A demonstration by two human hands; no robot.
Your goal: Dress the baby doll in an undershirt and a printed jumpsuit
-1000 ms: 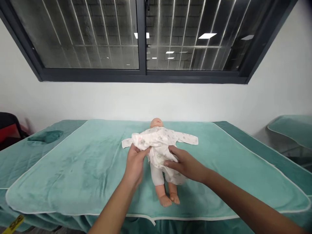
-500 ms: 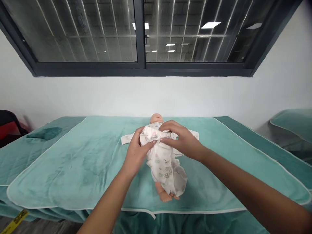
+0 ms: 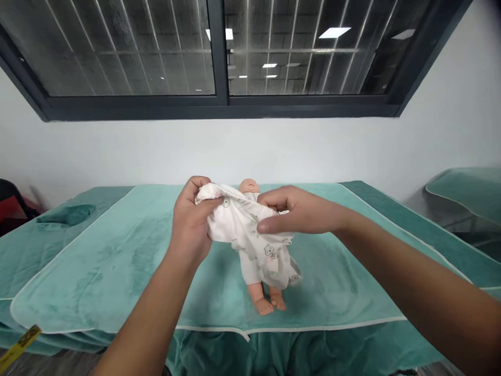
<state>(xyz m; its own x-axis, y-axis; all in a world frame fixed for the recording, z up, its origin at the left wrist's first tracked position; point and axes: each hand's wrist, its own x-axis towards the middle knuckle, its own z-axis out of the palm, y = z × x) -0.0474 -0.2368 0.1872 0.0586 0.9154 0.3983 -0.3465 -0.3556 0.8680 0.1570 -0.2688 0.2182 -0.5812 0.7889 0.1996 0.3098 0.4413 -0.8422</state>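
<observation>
Garment: the white printed garment (image 3: 245, 222) is held raised above the doll (image 3: 255, 293), spread between 2 hands and slack toward its lower right end.
Left hand: the left corner of the cloth is pinched by the left hand (image 3: 191, 219), with the grip closed on a folded edge and the thumb laid along the near side.
Right hand: the upper right edge is held by the right hand (image 3: 299, 209) in a narrow grip, with the thumb on the near face; how firmly the cloth is pressed cannot be told.
Doll: its head (image 3: 249, 185) is seen at the far end and its 2 bare feet at the near end; the middle is covered from view by the cloth.
Twist risk: the upper edge is pulled into slanting folds, so the wrong layer could be caught, or the opening could be turned, if both sides are drawn unevenly.
Slip risk: the edge could be lost on the right if only a thin fold is pinched there.
Snag risk: the lower cloth hangs close over the legs, so the doll could be dragged askew on the green blanket (image 3: 117, 261) if the garment is tugged sideways.
Blanket risk: the soft pile could be rucked up by the same pull.
</observation>
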